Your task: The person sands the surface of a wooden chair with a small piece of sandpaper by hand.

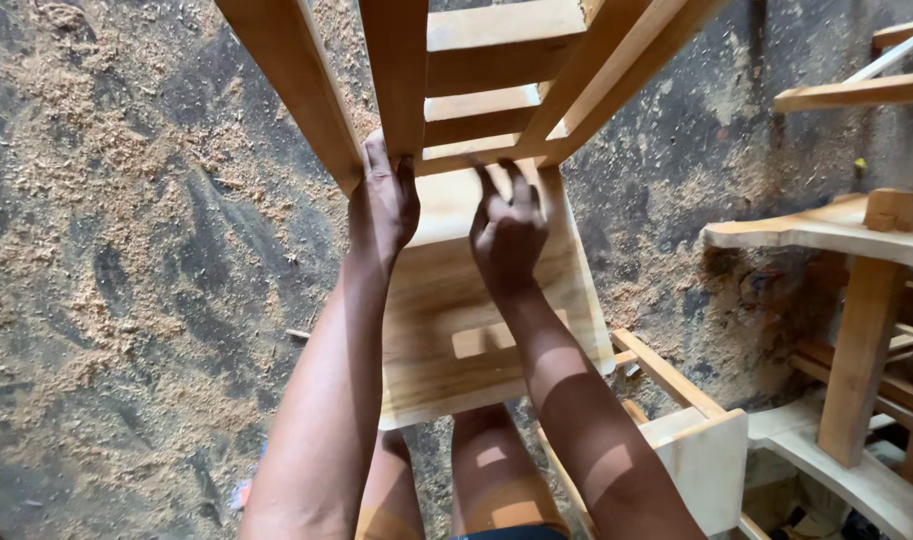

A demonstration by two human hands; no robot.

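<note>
gripping a wooden chair frame (477, 90) overhead, both hands, left (384, 205) and right (507, 235), curl around its rail above the sawdust-strewn floor (127, 250).

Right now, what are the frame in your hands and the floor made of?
The frame looks like bare, unpainted wood: pale tan, grain lines visible, no gloss. The left hand and right hand grip it. The floor seems rough concrete or packed earth, dark grey, strewn with sawdust.
</note>
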